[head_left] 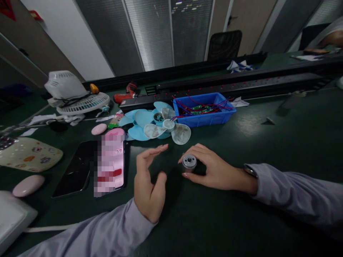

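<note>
Between the thumb and fingers of my right hand [211, 167] is a small round metal motor [189, 162], upright, its flat end with a centre hole facing up. My left hand [151, 184] is raised over the green table, thumb and fingers apart in a curve, with nothing in it. A gap separates it from the motor. Behind both hands lie light-blue fan blades [142, 123] and a greyish, dusty-looking fan blade [180, 134]. A phone with a lit pink screen [114, 160] lies left of my left hand, beside a dark phone [76, 169].
A blue bin [209, 117] holds green circuit boards and red wires. Further left are a white fan [85, 103], an orange-red power drill [125, 94] and a patterned pouch [32, 155]. A small metal piece [270, 120] lies at right. Another person's arm [332, 37] shows far right.
</note>
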Tool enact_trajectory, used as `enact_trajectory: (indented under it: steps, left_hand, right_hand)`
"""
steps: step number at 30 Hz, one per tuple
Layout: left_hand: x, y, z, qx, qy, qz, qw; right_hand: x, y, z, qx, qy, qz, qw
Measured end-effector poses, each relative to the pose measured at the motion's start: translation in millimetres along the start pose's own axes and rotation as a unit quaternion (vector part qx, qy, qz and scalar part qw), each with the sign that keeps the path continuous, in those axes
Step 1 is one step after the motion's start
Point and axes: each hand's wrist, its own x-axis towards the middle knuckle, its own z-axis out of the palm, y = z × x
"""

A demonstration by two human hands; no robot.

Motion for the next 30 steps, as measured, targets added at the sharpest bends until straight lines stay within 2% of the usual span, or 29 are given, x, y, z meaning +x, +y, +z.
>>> enact_trajectory:
  steps: [3, 5, 8, 11, 13, 18, 22, 25, 28, 30]
  left_hand:
    - [-12, 3, -11.5, 0.105, -0.093, -0.007, 0.99]
    - [-16, 2, -17.1, 0.194, -0.123, 0.008, 0.973]
    - [-18, -3, -24.2, 0.312, -0.161, 0.042, 0.935]
    - [-23, -3, -30.3, 0.377, -0.244, 0.086, 0.889]
    - [-28, 1, -32.7, 0.391, -0.283, 0.114, 0.868]
    - [-42, 9, -29.3, 0.367, -0.315, 0.164, 0.86]
    - [-50, 3, -22.6, 0.339, -0.328, 0.258, 0.843]
    - [-53, -1, -20.0, 0.336, -0.331, 0.295, 0.831]
    - [-53, 0, -18.6, 0.327, -0.333, 0.305, 0.83]
    - [-54, 4, -17.7, 0.332, -0.339, 0.303, 0.827]
  right_hand:
    - [0, 1, 1, 0.001, 0.002, -0.002, 1.0]
    - [-1, 1, 1, 0.001, 0.004, 0.0, 1.0]
    - [0, 2, 1, 0.002, 0.005, 0.003, 1.0]
    - [0, 2, 1, 0.001, 0.006, 0.002, 1.0]
    - [0, 2, 1, 0.002, 0.007, 0.0, 1.0]
    - [-1, 0, 0, 0.004, 0.005, 0.0, 1.0]
    - [-1, -2, 1, 0.022, 0.013, 0.01, 1.0]
    - [-1, 0, 1, 0.065, 0.074, 0.041, 0.994]
    - [-2, 3, 1, 0.095, 0.158, 0.089, 0.979]
    - [-1, 5, 1, 0.101, 0.182, 0.107, 0.972]
